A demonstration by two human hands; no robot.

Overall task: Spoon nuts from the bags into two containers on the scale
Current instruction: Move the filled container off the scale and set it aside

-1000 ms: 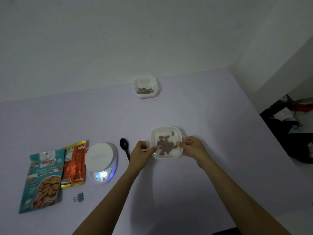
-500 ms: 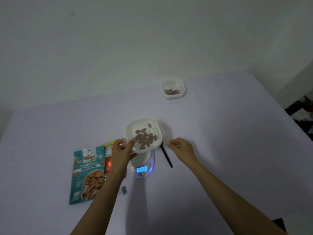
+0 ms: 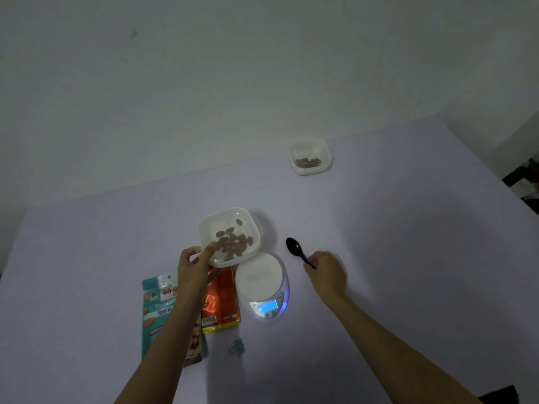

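Observation:
My left hand [image 3: 193, 265] grips the near left rim of a white square container [image 3: 221, 220] that holds several almonds. The container hangs in the air above the table, over the far left edge of the white round scale [image 3: 260, 275], whose display glows blue. My right hand [image 3: 326, 272] grips the handle of a black spoon [image 3: 295, 248], just right of the scale, with the bowl pointing away from me. A teal almond bag [image 3: 156, 307] and an orange bag [image 3: 222, 298] lie flat left of the scale, partly under my left forearm.
A second white container [image 3: 311, 156] with some nuts sits far back on the lilac table [image 3: 393, 228], near the wall. A small teal binder clip [image 3: 236, 346] lies in front of the bags. Dark clutter shows past the table's right edge.
My right hand let go of the container and took hold of the spoon. My left hand carried the container left, over the scale. The camera view shifted.

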